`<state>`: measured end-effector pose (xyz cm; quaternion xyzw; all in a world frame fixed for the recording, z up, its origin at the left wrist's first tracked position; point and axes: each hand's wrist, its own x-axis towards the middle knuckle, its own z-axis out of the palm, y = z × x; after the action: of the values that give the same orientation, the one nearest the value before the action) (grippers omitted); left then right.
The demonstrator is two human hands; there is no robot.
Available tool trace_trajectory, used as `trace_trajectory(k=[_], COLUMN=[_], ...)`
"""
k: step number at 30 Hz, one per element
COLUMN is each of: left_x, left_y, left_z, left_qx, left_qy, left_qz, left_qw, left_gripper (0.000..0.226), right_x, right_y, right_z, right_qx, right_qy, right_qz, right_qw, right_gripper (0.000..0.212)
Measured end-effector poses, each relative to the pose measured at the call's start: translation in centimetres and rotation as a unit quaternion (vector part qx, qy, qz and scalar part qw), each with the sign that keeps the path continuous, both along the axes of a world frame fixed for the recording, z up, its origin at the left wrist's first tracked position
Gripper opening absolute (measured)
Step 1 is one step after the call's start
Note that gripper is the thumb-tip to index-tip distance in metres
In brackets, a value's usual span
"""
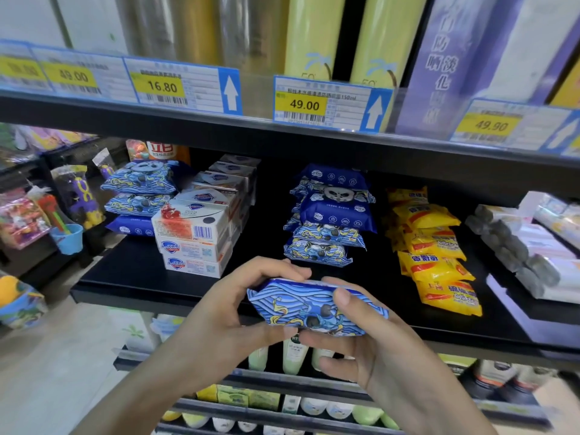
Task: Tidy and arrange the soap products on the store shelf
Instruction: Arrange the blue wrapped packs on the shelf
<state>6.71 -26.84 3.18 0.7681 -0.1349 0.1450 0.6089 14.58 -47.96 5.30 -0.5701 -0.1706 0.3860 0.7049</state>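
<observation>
Holding blue wave-patterned soap pack [317,307] in front of black shelf [131,274] edge — step in hand judged as re-placing stray pack. Pack was gripped by left hand [238,312] at its left end, fingers curled over top; right hand [361,343] was clamped on right end, thumb on top, fingers beneath. Pack was held clear of shelf, not yet set down. Matching blue stack [326,221] was seen just behind, boxed soaps [194,237] to left, yellow packs [436,246] to right. Next move likely called for lifting pack onto matching stack — pattern up, edges squared.
</observation>
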Motion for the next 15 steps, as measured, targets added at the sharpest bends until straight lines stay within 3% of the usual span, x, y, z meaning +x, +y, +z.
trace_trajectory(k=[2, 9, 12, 15], left_x=[0.0, -0.3, -0.2, 0.3], left_y=[0.2, 0.8, 0.9, 1.4], left_z=[-0.2, -1.0, -1.4, -1.4], left_qx=[0.001, 0.001, -0.096, -0.246], left_qy=[0.002, 0.011, 0.062, 0.153], left_qz=[-0.001, 0.033, 0.060, 0.133], left_qw=[1.000, 0.999, 0.992, 0.948], left_gripper=[0.050, 0.077, 0.080, 0.055], right_x=[-1.2, -0.9, -0.7, -0.9], right_y=[-0.4, 0.3, 0.0, 0.0], right_z=[-0.1, -0.6, -1.2, -1.1], right_qx=[0.025, 0.068, 0.062, 0.059], right_qy=[0.001, 0.000, -0.026, -0.066], right_qz=[-0.024, -0.114, -0.137, -0.123], right_qw=[0.999, 0.991, 0.988, 0.988], right_gripper=[0.062, 0.063, 0.061, 0.077])
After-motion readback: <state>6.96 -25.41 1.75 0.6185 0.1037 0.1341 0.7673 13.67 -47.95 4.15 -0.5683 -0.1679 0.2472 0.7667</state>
